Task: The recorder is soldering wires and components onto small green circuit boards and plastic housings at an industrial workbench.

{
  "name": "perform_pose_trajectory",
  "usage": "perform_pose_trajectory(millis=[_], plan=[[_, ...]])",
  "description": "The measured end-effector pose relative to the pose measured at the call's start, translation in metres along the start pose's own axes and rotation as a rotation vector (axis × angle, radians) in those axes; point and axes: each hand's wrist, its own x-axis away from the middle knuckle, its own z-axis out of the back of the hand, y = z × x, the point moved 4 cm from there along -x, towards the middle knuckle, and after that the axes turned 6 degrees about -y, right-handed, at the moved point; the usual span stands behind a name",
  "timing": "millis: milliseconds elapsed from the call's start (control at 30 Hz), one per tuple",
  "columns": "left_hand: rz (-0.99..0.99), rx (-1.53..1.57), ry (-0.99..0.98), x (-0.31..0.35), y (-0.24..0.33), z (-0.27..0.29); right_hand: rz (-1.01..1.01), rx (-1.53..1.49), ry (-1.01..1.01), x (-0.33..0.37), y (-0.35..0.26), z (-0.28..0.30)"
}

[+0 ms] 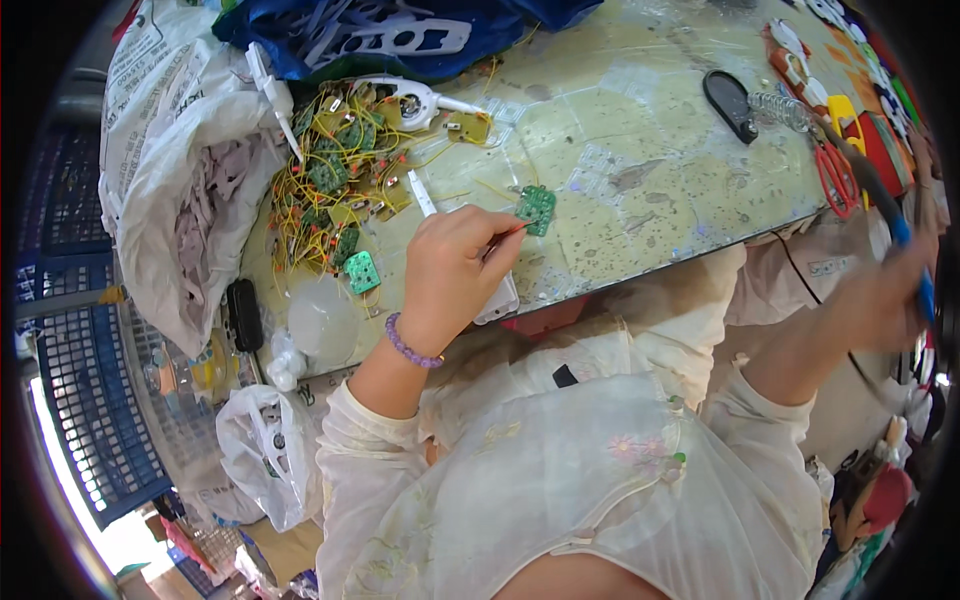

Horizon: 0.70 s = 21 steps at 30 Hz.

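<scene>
My left hand (455, 255), with a purple bead bracelet (408, 345) at its wrist, is closed in a pinch at the lower left edge of a small green circuit board (537, 208). Thin yellow wires run by the board. Partly covered by this hand is a long white plastic piece (422, 192). At the far right, my right hand (885, 300) is smeared by motion. It is wrapped round the blue handle of a soldering iron (904, 232), whose dark shaft points toward a coiled-spring stand (780, 108). The iron's tip cannot be made out.
Several wired circuit boards (335, 170) lie heaped on the left of the table (640, 130), near another green board (361, 271). A white sack (150, 200) stands beyond them; a blue bag (300, 45) of white plastic parts lies behind. Red scissors (835, 180) sit near the right edge.
</scene>
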Motion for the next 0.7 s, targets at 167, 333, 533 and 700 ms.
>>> perform_pose_trajectory(millis=[167,333,533,700], plan=[[-0.093,-0.090,-0.002,-0.006,0.002,-0.005,-0.257,-0.212,-0.633,0.069,-0.006,0.006],[-0.126,-0.137,-0.013,-0.005,0.003,-0.011,-0.370,-0.490,-1.002,0.102,-0.030,0.004],[-0.066,-0.151,-0.060,-0.003,0.002,-0.012,-0.161,-0.613,-1.122,0.115,-0.044,0.003],[-0.050,-0.123,-0.054,-0.001,0.000,-0.014,-0.127,-0.630,-1.180,0.121,-0.052,-0.001]])
